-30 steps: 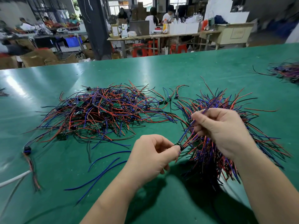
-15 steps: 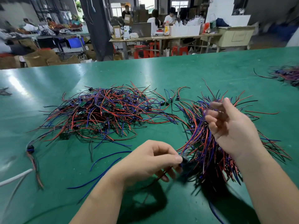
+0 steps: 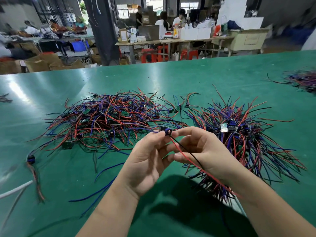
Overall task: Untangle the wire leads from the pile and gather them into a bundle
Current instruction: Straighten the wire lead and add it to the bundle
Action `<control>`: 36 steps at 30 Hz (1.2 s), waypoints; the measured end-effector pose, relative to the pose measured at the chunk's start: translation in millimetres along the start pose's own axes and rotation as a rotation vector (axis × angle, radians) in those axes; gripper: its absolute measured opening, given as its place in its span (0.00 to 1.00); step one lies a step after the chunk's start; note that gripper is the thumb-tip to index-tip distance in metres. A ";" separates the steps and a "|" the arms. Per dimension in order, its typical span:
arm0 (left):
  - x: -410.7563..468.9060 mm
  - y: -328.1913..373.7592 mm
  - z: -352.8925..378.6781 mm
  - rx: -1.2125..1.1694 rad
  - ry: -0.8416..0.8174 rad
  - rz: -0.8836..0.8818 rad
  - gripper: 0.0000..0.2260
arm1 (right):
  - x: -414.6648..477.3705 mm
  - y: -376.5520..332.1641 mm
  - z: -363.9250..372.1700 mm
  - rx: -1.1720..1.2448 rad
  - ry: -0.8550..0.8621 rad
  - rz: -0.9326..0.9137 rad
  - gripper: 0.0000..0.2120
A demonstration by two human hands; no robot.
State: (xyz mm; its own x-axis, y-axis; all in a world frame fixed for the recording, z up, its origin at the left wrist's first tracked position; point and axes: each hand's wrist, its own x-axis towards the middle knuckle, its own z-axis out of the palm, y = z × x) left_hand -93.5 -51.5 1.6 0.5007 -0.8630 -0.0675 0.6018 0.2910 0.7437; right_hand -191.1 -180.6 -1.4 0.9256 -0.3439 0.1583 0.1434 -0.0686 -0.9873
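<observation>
Head view only.

Both hands are raised over the green surface (image 3: 171,79), between the two heaps. The left hand (image 3: 147,161) pinches a small dark connector (image 3: 165,131) between thumb and forefinger. The right hand (image 3: 203,151) meets it from the other side, fingertips closed on the same connector, other fingers curled. Both grips are pinching, neither spread. The connector's red and black leads (image 3: 188,159) trail down across the right fingers toward the wrist and look free of both heaps.

Status, my read:
- Tangled pile (image 3: 106,120), left of centre: large, with wires crossing every way and small green boards mixed in. Most of the work is here.
- Gathered bundle (image 3: 248,142), right, just beyond the right hand: leads roughly fan out from a common middle, so a good share is sorted. It's loose on the surface, with no tie that I can see.
- A few stray leads (image 3: 177,108) lie between the two heaps, and loose blue wires (image 3: 106,170) lie near the left forearm. None are gathered.
- Another heap (image 3: 302,79) is at the far right edge, blurred. Can't tell if it's part of this job.

Roughly a third to half done. The piece in hand looks ready to join the bundle.
</observation>
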 end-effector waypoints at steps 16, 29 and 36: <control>5.5 -18.3 -0.4 0.659 0.066 0.446 0.09 | 5.3 -12.6 -2.2 0.714 0.245 0.109 0.08; 4.4 -24.9 -2.9 0.911 0.216 0.198 0.10 | 0.2 6.5 2.2 -0.055 0.192 0.163 0.06; -8.3 -9.3 -9.4 0.953 -0.284 -0.239 0.05 | 2.0 -4.8 -11.7 0.136 0.347 0.141 0.11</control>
State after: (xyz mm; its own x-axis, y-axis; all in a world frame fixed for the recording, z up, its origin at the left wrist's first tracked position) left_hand -97.4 -43.1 -10.9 0.1921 -0.9574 -0.2157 -0.1407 -0.2444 0.9594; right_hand -194.0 -191.9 3.8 0.7693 -0.6388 -0.0065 0.0900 0.1185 -0.9889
